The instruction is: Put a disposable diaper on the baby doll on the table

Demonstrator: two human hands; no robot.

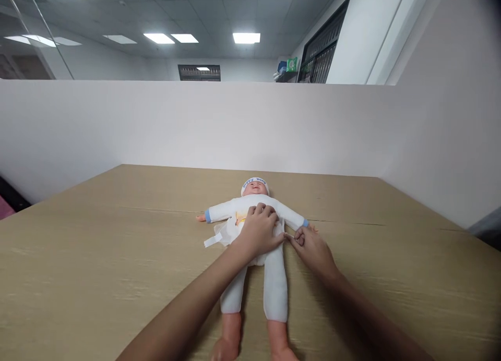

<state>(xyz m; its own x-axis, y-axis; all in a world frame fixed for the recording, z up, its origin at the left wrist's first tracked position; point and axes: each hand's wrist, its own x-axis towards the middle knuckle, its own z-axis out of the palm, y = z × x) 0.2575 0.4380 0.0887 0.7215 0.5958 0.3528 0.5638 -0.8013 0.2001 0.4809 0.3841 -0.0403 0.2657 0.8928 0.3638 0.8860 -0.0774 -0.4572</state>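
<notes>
A baby doll (276,293) in white clothes with blue cuffs and a printed headband lies on its back, head away from me. Around its waist is a white diaper (256,260) with a yellow-orange print, largely covered by my left hand (260,230). That hand lies over the doll's belly, fingers apart from the thumb, which stretches toward the doll's side at right. Beside the hip there, my right hand (311,249) is closed in a pinch on a white diaper tab (288,237). On the left side, another diaper tab (213,240) sticks out loose.
Underneath is a wide wood-coloured tabletop (117,277) with a seam running across it. A white partition wall (195,126) rises behind the table, and another white wall (442,142) borders the right. A dark object with pink (10,199) shows at the left edge.
</notes>
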